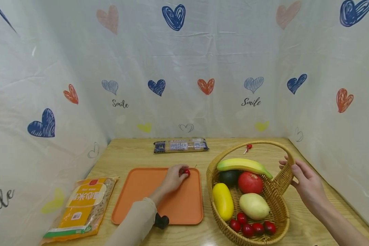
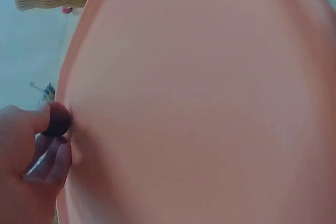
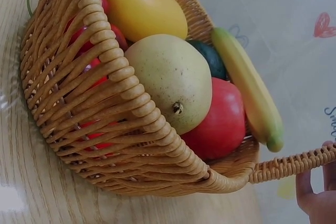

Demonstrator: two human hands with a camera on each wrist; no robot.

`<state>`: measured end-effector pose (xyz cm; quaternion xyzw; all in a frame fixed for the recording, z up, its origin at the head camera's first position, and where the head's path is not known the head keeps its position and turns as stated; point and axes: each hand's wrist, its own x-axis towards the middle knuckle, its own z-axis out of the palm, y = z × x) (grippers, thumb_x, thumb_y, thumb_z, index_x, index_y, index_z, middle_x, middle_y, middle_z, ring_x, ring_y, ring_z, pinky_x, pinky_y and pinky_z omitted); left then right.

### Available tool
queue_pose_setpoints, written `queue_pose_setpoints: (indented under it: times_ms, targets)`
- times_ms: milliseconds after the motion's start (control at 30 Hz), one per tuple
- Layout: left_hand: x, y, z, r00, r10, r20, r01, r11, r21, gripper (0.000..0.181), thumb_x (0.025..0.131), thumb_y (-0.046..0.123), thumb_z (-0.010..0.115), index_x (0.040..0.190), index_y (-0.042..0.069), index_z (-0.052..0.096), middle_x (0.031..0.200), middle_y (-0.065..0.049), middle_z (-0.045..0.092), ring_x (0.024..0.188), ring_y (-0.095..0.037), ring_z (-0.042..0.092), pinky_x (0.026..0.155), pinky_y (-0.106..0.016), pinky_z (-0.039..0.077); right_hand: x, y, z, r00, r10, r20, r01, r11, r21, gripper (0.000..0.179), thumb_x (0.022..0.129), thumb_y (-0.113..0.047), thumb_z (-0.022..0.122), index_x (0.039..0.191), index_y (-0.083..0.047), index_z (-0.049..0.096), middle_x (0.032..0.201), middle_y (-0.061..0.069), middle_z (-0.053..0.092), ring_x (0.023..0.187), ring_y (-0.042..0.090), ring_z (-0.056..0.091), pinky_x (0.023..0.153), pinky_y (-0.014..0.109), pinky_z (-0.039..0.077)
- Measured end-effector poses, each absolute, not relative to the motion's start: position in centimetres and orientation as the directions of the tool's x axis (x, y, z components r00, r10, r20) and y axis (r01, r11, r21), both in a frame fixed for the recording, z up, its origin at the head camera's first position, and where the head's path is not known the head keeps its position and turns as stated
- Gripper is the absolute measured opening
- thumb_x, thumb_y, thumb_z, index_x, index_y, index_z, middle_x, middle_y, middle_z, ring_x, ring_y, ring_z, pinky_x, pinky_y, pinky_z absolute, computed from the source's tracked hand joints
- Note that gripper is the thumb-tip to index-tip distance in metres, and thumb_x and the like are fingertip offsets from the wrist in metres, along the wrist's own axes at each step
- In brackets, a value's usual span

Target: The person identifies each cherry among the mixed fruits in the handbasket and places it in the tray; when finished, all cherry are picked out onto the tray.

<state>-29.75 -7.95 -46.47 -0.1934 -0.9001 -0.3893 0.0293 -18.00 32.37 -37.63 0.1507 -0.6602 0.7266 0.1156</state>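
My left hand (image 1: 173, 178) pinches a red cherry (image 1: 187, 172) with a thin stem, at the far right corner of the orange tray (image 1: 141, 198). In the left wrist view the cherry (image 2: 58, 121) looks dark, held between thumb and fingers by the tray's edge. At the right, my right hand (image 1: 309, 182) holds the handle (image 1: 287, 150) of a wicker basket (image 1: 285, 218), thumb in front and fingers behind. Inside the basket lie a banana (image 1: 244, 165), a yellow mango (image 1: 223, 201), a red pomegranate-like fruit (image 1: 250, 182), a pale melon-like fruit (image 1: 254, 206), a dark green fruit (image 1: 229, 178) and several cherries (image 1: 247, 230).
An orange bag of grain (image 1: 83, 208) lies left of the tray. A long clear packet (image 1: 180, 146) is at the table's back, and a small red lollipop-like item (image 1: 248, 147) lies behind the basket. Heart-printed curtains (image 1: 184, 61) enclose the table's back and sides.
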Motion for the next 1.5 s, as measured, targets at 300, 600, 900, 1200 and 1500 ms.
queue_pose_setpoints:
  times_ms: [300,600,900,1200,1500]
  targets:
    - [-29.1,-8.9,-45.3,-0.923,0.331,0.195,0.361,0.575,0.734,0.035,0.091,0.009,0.064,0.124,0.000,0.058,0.110,-0.013,0.060,0.098,-0.026,0.059,0.082,-0.037,0.053,-18.0,32.5,-37.8,-0.929,-0.030,0.368,-0.363,-0.111,-0.925,0.037,0.101,-0.015,0.043,0.138,-0.009,0.047,0.117,-0.007,0.063,0.109,0.003,0.054,0.079,0.019,0.050]
    - [-26.3,-9.1,-43.3,-0.882,0.420,0.215,0.422,0.500,0.756,0.033,0.090,0.007,0.064,0.122,0.001,0.059,0.112,-0.014,0.062,0.101,-0.026,0.060,0.078,-0.029,0.053,-18.0,32.9,-37.9,-0.925,-0.035,0.378,-0.371,-0.126,-0.920,0.037,0.102,-0.014,0.042,0.138,-0.009,0.047,0.118,-0.007,0.062,0.110,0.003,0.054,0.078,0.019,0.050]
    - [-21.8,-6.0,-40.9,-0.798,0.547,0.254,0.494,0.351,0.796,0.024,0.090,0.009,0.064,0.114,0.006,0.063,0.109,-0.007,0.064,0.094,-0.013,0.061,0.079,-0.020,0.051,-17.9,32.9,-37.8,-0.925,-0.030,0.380,-0.373,-0.137,-0.918,0.037,0.101,-0.014,0.043,0.137,-0.008,0.047,0.118,-0.006,0.063,0.109,0.003,0.055,0.078,0.019,0.050]
    - [-19.3,-4.0,-39.9,-0.793,0.552,0.258,0.455,0.255,0.853,0.011,0.090,0.013,0.066,0.099,0.008,0.062,0.093,0.002,0.063,0.087,-0.006,0.061,0.076,-0.022,0.053,-18.0,32.6,-37.7,-0.923,-0.037,0.384,-0.376,-0.140,-0.916,0.037,0.101,-0.014,0.043,0.137,-0.008,0.047,0.118,-0.006,0.063,0.109,0.004,0.055,0.079,0.019,0.050]
    - [-17.6,-2.9,-39.7,-0.731,0.583,0.354,0.550,0.196,0.812,0.018,0.092,0.012,0.063,0.106,0.001,0.067,0.097,-0.005,0.069,0.086,-0.002,0.062,0.074,-0.017,0.052,-18.0,32.4,-37.7,-0.921,-0.034,0.388,-0.381,-0.130,-0.916,0.037,0.101,-0.014,0.043,0.137,-0.007,0.047,0.118,-0.006,0.063,0.109,0.004,0.055,0.079,0.018,0.050]
